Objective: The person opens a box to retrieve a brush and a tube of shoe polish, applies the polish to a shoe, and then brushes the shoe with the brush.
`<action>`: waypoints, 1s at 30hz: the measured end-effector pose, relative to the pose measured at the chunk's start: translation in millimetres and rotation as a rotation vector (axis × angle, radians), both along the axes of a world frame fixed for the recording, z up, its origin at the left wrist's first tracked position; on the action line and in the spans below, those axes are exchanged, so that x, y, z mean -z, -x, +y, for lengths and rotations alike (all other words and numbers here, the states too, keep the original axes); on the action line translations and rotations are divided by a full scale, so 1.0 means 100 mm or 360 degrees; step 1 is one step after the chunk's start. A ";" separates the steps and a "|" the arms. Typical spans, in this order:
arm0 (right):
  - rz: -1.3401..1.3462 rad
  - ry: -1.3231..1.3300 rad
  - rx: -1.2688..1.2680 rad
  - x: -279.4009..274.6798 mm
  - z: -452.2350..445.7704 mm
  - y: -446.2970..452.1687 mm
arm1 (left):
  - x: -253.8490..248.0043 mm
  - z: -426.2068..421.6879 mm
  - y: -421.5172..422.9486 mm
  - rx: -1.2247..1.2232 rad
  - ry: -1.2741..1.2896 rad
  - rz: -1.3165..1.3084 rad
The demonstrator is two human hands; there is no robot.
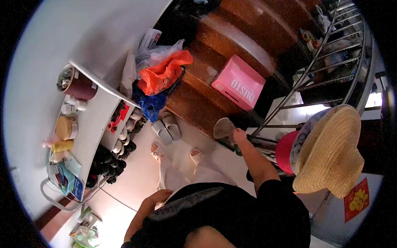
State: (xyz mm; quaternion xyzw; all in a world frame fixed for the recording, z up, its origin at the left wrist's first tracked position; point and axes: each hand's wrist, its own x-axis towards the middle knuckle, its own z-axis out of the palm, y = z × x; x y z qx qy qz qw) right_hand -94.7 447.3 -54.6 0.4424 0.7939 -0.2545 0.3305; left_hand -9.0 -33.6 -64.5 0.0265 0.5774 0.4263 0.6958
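Observation:
My right hand (238, 135) is stretched forward beside the stairs, its fingers closed on a greyish, flat, rounded thing (223, 128) whose kind I cannot make out. Just beyond it, a pink box (240, 82) marked "DUSTO" rests on a wooden step. My left hand (160, 196) hangs low against my light trousers, near the hem of my black top. Its fingers are partly hidden, so whether they hold anything does not show. A pair of grey slippers (166, 128) lies on the floor ahead of my feet.
Wooden stairs (206, 39) rise ahead, with a metal railing (318, 62) at right. Straw hats (331, 153) hang close to my right arm. On the left, a white shelf (93, 128) bears jars, above rows of shoes (109, 161). An orange bag (163, 73) lies among other bags.

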 end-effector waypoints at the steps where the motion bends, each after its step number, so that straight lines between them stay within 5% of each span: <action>1: -0.0024 -0.0151 -0.0166 0.04 -0.06 0.05 | 0.20 -0.20 0.00 -0.0063 -0.0071 -0.0142; 2: -0.0030 -0.0247 -0.0462 0.29 0.01 0.01 | -0.01 -0.22 0.23 0.0152 0.0085 -0.0090; 5: 0.0023 -0.0318 -0.0387 0.39 0.08 -0.03 | -0.65 0.00 0.71 0.0480 0.0173 -0.0084; 7: -0.0373 -0.0392 -0.1066 0.43 0.17 0.01 | -0.52 -0.01 0.67 0.0487 0.0150 -0.0188; 11: -0.0179 -0.0482 -0.0574 0.85 0.44 -0.22 | -0.52 0.30 0.65 0.0412 0.0317 -0.0390; 12: -0.0180 -0.0472 -0.0561 0.97 0.52 -0.27 | -0.62 0.44 0.73 0.0677 0.0316 -0.0260; 15: -0.0482 -0.0445 -0.0753 1.13 0.74 -0.36 | 0.30 0.07 0.01 0.0781 -0.0154 -0.0080; 16: -0.0073 -0.0281 0.0225 0.94 0.72 -0.27 | 0.25 0.27 0.12 0.0902 -0.0038 -0.0180; 18: 0.0374 -0.0091 0.1223 0.95 0.85 -0.18 | 0.25 0.44 0.41 0.0929 -0.0056 -0.0258; 19: 0.0453 -0.0101 0.1253 1.07 1.04 -0.16 | 0.30 0.53 0.51 0.0942 -0.0080 -0.0351; 21: 0.0614 -0.0107 0.1297 1.38 1.42 -0.01 | 0.79 0.48 0.58 0.0310 -0.0070 -0.0354; 22: 0.0689 -0.0104 0.1308 1.52 1.60 0.07 | 1.14 0.53 0.65 -0.0248 0.0060 -0.0726; 24: 0.0777 -0.0081 0.1319 1.65 1.79 0.28 | 1.29 1.10 1.24 0.0645 -0.0117 0.0842; 25: 0.0915 0.0004 0.1468 1.55 1.83 0.42 | 1.32 1.51 1.65 0.0955 0.0073 0.0984; 28: 0.1046 0.0162 0.1573 1.82 2.12 0.57 | 1.91 2.31 2.38 -0.0267 -0.0163 0.1063; 30: 0.1127 0.0332 0.1697 1.55 1.95 0.75 | 1.03 3.19 3.15 -0.0418 0.0272 0.0601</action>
